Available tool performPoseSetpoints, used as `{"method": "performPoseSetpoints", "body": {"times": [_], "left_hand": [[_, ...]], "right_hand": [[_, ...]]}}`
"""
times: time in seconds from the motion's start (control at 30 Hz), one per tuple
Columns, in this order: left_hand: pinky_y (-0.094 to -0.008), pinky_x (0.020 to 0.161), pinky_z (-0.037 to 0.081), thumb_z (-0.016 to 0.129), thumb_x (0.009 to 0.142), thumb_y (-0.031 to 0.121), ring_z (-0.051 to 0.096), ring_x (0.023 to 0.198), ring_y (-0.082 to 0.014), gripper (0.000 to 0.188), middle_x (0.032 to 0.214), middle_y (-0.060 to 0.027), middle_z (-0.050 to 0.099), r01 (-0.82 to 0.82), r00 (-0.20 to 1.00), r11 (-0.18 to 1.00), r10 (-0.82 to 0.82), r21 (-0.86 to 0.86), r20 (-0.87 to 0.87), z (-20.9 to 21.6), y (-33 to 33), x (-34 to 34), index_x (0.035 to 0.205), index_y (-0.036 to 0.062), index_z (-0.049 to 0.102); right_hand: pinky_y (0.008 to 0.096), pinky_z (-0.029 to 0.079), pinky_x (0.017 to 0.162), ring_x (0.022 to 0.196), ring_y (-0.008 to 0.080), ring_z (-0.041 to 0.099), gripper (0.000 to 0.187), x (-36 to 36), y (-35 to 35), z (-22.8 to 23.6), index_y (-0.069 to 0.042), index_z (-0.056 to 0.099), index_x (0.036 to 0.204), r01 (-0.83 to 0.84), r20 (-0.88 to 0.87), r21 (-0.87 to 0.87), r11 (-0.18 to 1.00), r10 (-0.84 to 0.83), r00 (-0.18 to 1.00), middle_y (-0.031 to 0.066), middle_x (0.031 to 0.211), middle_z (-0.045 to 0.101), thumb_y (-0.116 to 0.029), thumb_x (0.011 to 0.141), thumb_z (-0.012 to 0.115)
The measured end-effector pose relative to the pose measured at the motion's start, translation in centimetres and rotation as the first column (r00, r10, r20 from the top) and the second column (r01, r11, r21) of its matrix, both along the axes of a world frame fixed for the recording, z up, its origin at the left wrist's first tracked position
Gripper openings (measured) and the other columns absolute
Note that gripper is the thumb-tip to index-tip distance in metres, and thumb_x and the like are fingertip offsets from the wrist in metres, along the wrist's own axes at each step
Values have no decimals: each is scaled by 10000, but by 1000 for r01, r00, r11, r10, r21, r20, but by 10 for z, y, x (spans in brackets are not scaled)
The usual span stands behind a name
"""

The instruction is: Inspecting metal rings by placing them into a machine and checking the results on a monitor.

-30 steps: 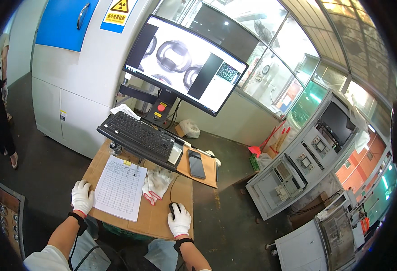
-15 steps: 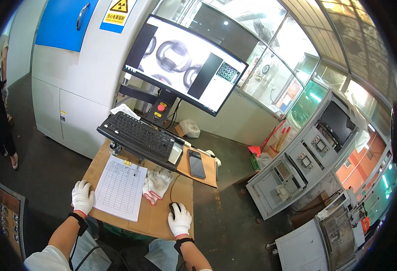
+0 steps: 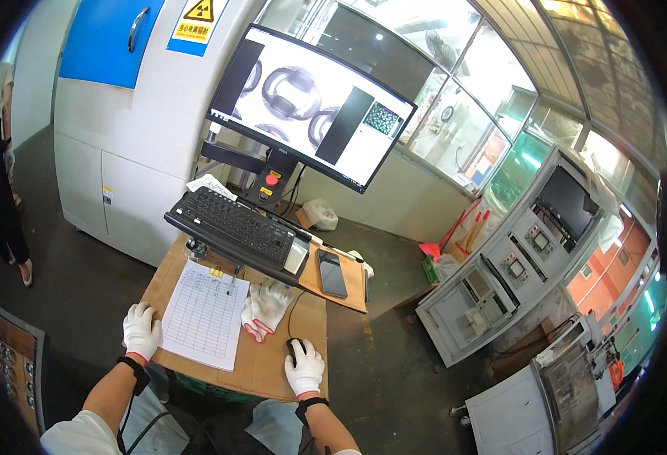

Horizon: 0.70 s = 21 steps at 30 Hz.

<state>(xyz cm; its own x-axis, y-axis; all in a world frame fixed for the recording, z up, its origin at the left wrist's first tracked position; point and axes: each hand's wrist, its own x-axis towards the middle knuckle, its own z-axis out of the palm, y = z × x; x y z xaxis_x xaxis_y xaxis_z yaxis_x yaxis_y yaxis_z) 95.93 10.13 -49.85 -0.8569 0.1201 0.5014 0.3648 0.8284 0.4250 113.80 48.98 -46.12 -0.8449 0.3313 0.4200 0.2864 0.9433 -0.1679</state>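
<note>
My left hand (image 3: 142, 331), in a white knit glove, rests at the left edge of the cardboard-topped table (image 3: 275, 374), its fingers slightly apart and holding nothing. Beside it lies a printed form sheet (image 3: 202, 315) with handwriting in its upper rows and a yellow binder clip (image 3: 216, 272) at its top. My right hand (image 3: 304, 369), gloved likewise, is over a black computer mouse (image 3: 295, 348) near the right edge. Between the sheet and the mouse lies a spare pair of white gloves (image 3: 265, 305) with red cuffs. A pen-like thing (image 3: 231, 287) lies on the sheet.
Above the table a black keyboard (image 3: 235, 224) sits on a tray, a phone (image 3: 332, 274) to its right. The monitor (image 3: 311, 106) shows grey ring shapes. Left stands a large white cabinet (image 3: 140, 189); right, a grey control console (image 3: 485, 288). A person (image 3: 0, 182) stands far left.
</note>
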Motion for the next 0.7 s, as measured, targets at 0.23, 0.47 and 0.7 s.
{"method": "performPoseSetpoints", "body": {"times": [0.23, 0.47, 0.7], "left_hand": [[-507, 994, 470, 708, 816, 161, 547, 1245, -389, 279, 1284, -146, 628, 6, 1000, 1000, -6, -12, 13, 3, 2, 0, 1080, 72, 683], [-512, 995, 466, 704, 821, 163, 548, 1245, -393, 280, 1283, -153, 626, -1, 1000, 1000, 1, 3, 7, 1, 1, 0, 1083, 70, 681], [-492, 1056, 455, 703, 837, 138, 539, 1277, -385, 297, 1310, -158, 620, 18, 996, 1000, -17, -1, 87, 14, 3, 3, 1121, 53, 683]], "right_hand": [[521, 522, 910, 1089, 394, 646, 480, 0, 3, -2, -221, 636, 1340, 1, -10, 8, 1000, -1, 1000, 132, 1364, 622, -300, 870, 696], [527, 528, 893, 1066, 399, 655, 477, -2, 2, 0, -220, 636, 1328, -2, -15, 10, 1000, 2, 1000, 138, 1346, 629, -301, 862, 701], [513, 537, 895, 1061, 391, 661, 483, 1, 2, -1, -221, 635, 1331, 8, -16, 19, 1000, -8, 1000, 134, 1352, 628, -300, 858, 701]]}}
